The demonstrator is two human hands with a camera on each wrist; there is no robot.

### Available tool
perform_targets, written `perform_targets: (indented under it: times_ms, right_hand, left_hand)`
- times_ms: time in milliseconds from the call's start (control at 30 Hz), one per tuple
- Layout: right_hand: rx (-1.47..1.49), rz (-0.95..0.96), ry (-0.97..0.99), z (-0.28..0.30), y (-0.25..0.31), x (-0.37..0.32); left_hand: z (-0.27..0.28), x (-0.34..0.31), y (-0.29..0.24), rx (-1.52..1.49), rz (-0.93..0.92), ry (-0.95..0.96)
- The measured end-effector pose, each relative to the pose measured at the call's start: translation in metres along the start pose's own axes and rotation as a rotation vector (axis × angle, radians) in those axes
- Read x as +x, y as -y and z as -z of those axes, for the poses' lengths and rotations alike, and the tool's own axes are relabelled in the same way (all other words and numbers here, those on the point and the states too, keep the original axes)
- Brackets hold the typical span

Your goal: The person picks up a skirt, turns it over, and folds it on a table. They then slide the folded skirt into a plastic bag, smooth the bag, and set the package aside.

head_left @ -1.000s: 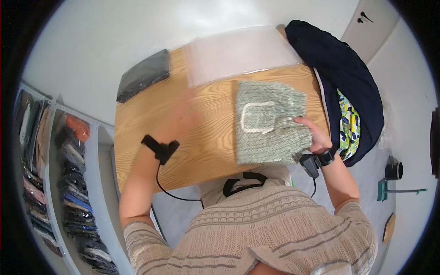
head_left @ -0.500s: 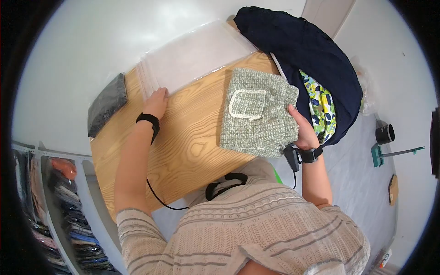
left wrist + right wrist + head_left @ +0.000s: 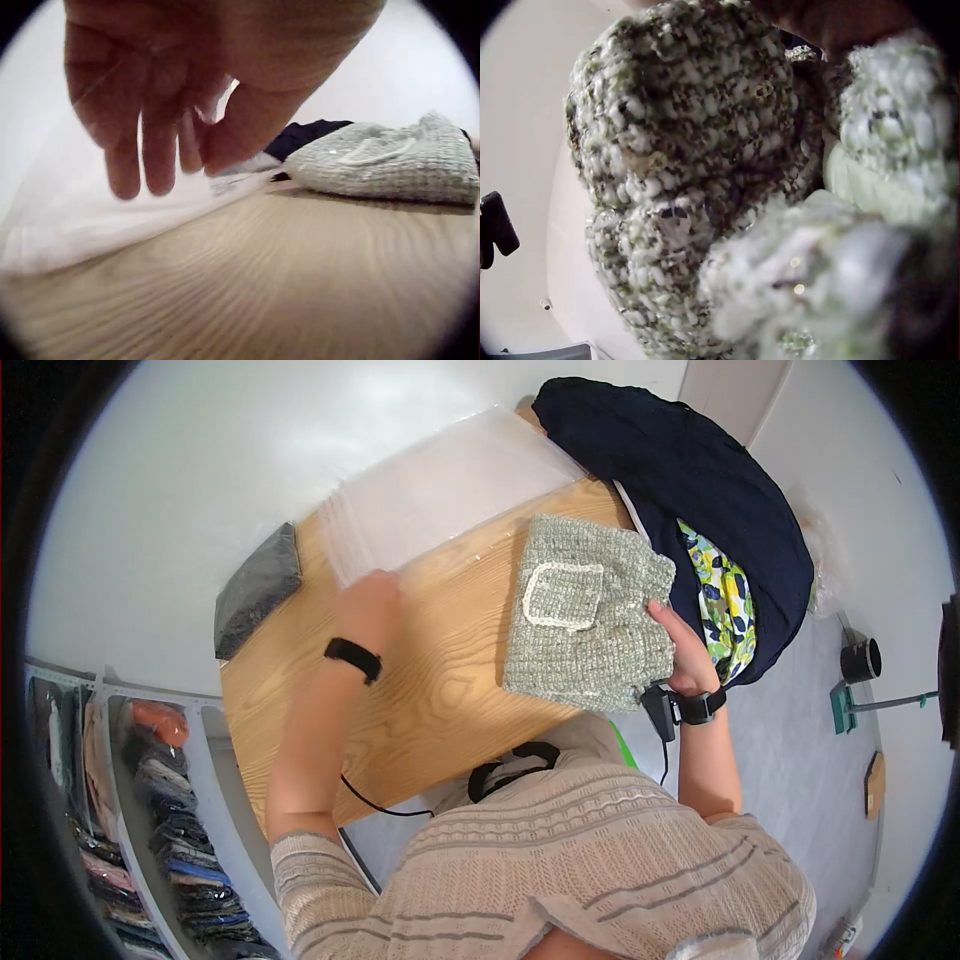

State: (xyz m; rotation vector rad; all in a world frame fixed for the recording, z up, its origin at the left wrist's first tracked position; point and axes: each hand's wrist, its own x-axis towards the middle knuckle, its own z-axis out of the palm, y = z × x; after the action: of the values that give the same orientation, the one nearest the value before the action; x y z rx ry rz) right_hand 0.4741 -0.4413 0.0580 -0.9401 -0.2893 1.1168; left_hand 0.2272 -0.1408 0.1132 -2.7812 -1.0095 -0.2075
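Note:
My left hand [image 3: 372,615], blurred in the head view, is at the near left corner of a flat clear plastic bag [image 3: 450,485]. In the left wrist view its thumb and forefinger [image 3: 191,142] come together, the other fingers hang down, and pale film [image 3: 82,202] rises behind them. Over the right part of the table, my right hand [image 3: 690,655] grips the gathered edge of a folded green-and-white woven garment [image 3: 620,610], thumb on top and fingers hidden beneath. White trim outlines a pocket on it. Close up, its nubby folds [image 3: 682,112] fill the right wrist view.
A dark garment in a clear bag [image 3: 260,585] lies at the table's left end. Navy fabric [image 3: 740,500] with a floral print piece [image 3: 725,605] bulges beside the right edge. Shelves of bagged clothes [image 3: 185,850] stand at left, and the wooden tabletop [image 3: 430,690] shows between.
My left hand has reached from over the tabletop to the plastic bag's corner, then drawn slightly back toward me. The right hand keeps its grip on the garment, and the head view has turned.

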Motion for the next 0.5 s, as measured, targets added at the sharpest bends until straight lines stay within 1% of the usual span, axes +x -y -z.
perform_targets:
  times_ms: [67,133,167,233,267,333,367,400,433,467,500]
  right_hand:
    - [-0.012,0.007,-0.006,0.000,0.000,-0.001]
    - [0.000,0.005,0.007,-0.005,0.001,-0.002]
    - [-0.005,0.003,0.013,-0.004,0.001,-0.001]
    - [-0.031,0.018,-0.003,-0.001,-0.001,0.000]
    - [-0.035,0.015,0.000,0.000,-0.002,0.000]
    - [-0.023,0.030,-0.020,0.001,-0.003,0.001]
    - [-0.024,0.034,-0.016,-0.001,-0.002,-0.001]
    - [-0.017,0.027,-0.003,-0.005,-0.001,-0.003]
    - [-0.009,0.021,0.009,-0.008,0.000,-0.004]
    - [-0.003,0.029,0.007,-0.011,0.000,-0.004]
    - [0.012,0.018,0.009,-0.012,0.000,-0.004]
  left_hand:
    - [0.017,-0.020,-0.026,0.076,0.002,0.187]
    - [0.039,-0.042,-0.043,-0.071,-0.232,0.313]
    - [0.045,-0.046,-0.042,-0.073,-0.225,0.310]
    - [0.050,-0.052,-0.037,-0.579,-0.270,0.386]
    - [0.046,-0.053,-0.027,-0.582,-0.265,0.385]
    - [0.024,-0.053,0.009,-0.415,-0.235,0.351]
    - [0.012,-0.059,0.025,-0.413,-0.234,0.346]
    - [0.000,-0.071,0.040,-0.286,-0.269,0.288]
    - [-0.002,-0.082,0.047,-0.158,-0.305,0.229]
    - [-0.003,-0.091,0.052,-0.136,-0.232,0.361]
    - [-0.005,-0.099,0.054,-0.132,-0.242,0.360]
